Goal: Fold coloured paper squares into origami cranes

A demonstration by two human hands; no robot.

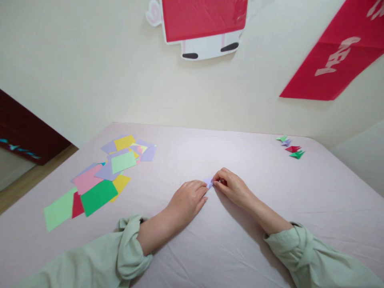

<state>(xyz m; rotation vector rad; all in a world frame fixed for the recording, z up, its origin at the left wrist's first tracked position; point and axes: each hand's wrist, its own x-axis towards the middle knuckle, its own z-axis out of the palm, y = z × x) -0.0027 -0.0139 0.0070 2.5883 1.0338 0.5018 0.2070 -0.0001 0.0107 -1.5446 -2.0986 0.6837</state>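
Observation:
A small piece of folded lavender paper (209, 183) lies on the table between my hands, partly covered by fingers. My left hand (189, 197) rests over its left side, fingertips holding it against the cloth. At the paper's right edge, the thumb and index finger of my right hand (231, 185) are pinched together on it. The exact shape of the fold is too small and too hidden to make out.
A pale cloth covers the table (180, 152). Loose coloured paper sheets (99, 198) overlap at the left. Several small folded paper figures (292, 149) stand at the far right. Behind the table is a wall with red decorations (205, 20).

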